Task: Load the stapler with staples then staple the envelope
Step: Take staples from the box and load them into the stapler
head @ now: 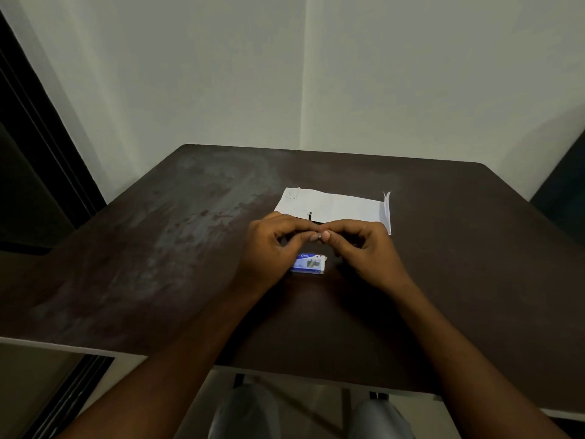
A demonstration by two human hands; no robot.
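A white envelope (342, 206) lies flat on the dark table (177, 248), its flap end to the right. In front of it sits a small blue and white staple box (309, 264). My left hand (272, 248) and my right hand (364, 248) meet fingertip to fingertip just above the box. Together they pinch a small silvery piece that looks like a strip of staples (320, 236). A dark, thin part (310, 216), probably of the stapler, pokes up behind my left fingers; the rest of it is hidden.
The table stands in a corner against pale walls. A dark door frame (38, 147) runs along the left. My knees (376, 419) show under the near table edge.
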